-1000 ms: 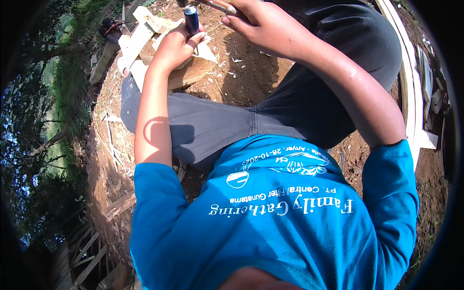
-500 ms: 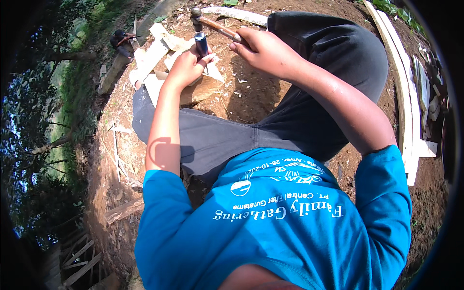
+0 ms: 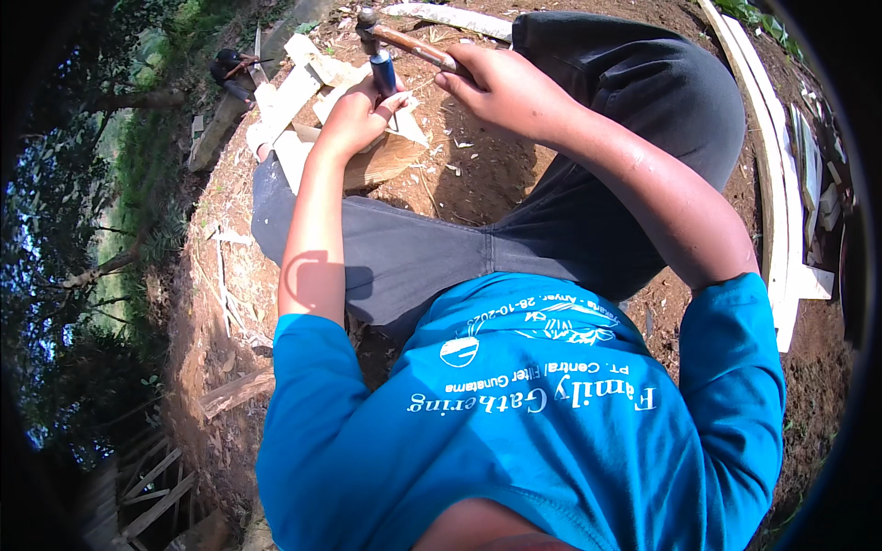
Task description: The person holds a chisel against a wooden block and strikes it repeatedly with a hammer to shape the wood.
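Observation:
My left hand is wrapped round the blue handle of a chisel, held nearly upright over a pale piece of wood. The chisel's lower end is partly hidden by my fingers, and I cannot tell how deep its tip sits. My right hand grips the wooden handle of a hammer. The hammer's dark metal head is right at the top of the chisel handle; whether they touch is hard to tell.
Pale boards lie beyond my left hand, near my foot. Long planks run along the right, with offcuts behind them. Wood chips litter the brown soil. Another person sits at the far left by a log.
The hammer head and the chisel top have shifted slightly up and the hammer a little left in view. Both hands keep their grips.

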Motion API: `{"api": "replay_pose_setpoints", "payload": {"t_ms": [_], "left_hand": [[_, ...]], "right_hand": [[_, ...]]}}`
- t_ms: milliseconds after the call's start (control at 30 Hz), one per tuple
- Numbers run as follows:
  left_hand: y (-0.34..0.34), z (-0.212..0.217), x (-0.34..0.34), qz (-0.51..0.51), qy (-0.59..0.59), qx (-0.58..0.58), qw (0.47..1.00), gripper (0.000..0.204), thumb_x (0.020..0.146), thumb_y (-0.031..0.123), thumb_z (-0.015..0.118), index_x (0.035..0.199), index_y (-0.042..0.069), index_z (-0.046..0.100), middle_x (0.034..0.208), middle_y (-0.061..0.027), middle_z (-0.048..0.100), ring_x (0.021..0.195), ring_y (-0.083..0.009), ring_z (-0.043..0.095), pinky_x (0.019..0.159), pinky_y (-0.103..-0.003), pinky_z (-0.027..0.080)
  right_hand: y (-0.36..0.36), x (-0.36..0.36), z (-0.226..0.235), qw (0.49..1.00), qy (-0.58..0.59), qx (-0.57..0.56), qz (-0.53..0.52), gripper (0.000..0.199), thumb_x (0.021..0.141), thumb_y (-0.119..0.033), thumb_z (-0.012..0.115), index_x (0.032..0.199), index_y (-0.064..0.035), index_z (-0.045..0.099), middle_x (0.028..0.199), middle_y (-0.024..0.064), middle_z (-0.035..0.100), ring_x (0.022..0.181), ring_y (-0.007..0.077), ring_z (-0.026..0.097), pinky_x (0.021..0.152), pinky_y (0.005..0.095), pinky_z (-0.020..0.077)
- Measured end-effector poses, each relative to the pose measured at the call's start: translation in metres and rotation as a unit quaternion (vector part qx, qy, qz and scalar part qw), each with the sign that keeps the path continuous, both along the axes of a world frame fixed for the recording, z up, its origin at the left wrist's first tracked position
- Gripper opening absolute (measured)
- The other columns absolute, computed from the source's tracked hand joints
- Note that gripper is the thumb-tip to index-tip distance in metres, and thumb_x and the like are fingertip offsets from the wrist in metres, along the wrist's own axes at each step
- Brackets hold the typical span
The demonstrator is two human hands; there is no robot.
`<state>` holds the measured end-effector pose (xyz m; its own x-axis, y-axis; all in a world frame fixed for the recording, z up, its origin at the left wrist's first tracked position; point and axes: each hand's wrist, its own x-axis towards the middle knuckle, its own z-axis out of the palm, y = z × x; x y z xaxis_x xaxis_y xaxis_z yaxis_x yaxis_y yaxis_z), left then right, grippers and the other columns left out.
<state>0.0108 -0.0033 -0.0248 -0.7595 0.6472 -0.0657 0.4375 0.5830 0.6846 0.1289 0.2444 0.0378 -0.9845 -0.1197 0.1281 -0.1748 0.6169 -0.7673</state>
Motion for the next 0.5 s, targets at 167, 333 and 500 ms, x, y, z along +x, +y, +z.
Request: {"api": "replay_pose_setpoints", "payload": {"t_ms": [167, 333, 500], "left_hand": [[0.005, 0.010, 0.005, -0.004, 0.025, -0.019, 1.000, 0.024, 0.099, 0.025, 0.070, 0.111, 0.005, 0.066, 0.096, -0.0114, 0.075, 0.093, -0.0244, 0.073, 0.086, -0.036, 0.054], [-0.009, -0.003, -0.001, 0.001, -0.012, -0.012, 1.000, 0.023, 0.100, 0.023, 0.068, 0.114, 0.005, 0.065, 0.099, -0.0109, 0.075, 0.096, -0.0232, 0.073, 0.088, -0.036, 0.054], [-0.007, -0.009, -0.002, 0.003, -0.031, 0.016, 0.999, 0.022, 0.101, 0.020, 0.067, 0.114, 0.004, 0.064, 0.101, -0.0102, 0.075, 0.100, -0.0203, 0.073, 0.089, -0.034, 0.054]], "right_hand": [[-0.007, 0.008, 0.009, 0.991, 0.108, -0.071, -0.021, 0.023, 0.104, -0.025, 0.061, 0.109, -0.0017, 0.060, 0.073, 0.0157, 0.058, 0.063, 0.0254, 0.058, 0.062, 0.0391, 0.0469], [-0.013, 0.008, 0.024, 0.994, 0.062, -0.091, -0.016, 0.028, 0.101, -0.028, 0.060, 0.103, 0.0002, 0.062, 0.081, 0.0235, 0.068, 0.080, 0.0436, 0.068, 0.073, 0.0517, 0.0526], [-0.003, 0.001, 0.005, 1.000, 0.005, 0.009, -0.003, 0.025, 0.104, -0.025, 0.061, 0.112, -0.0015, 0.061, 0.076, 0.0192, 0.062, 0.068, 0.0314, 0.064, 0.065, 0.0423, 0.0500]]}}
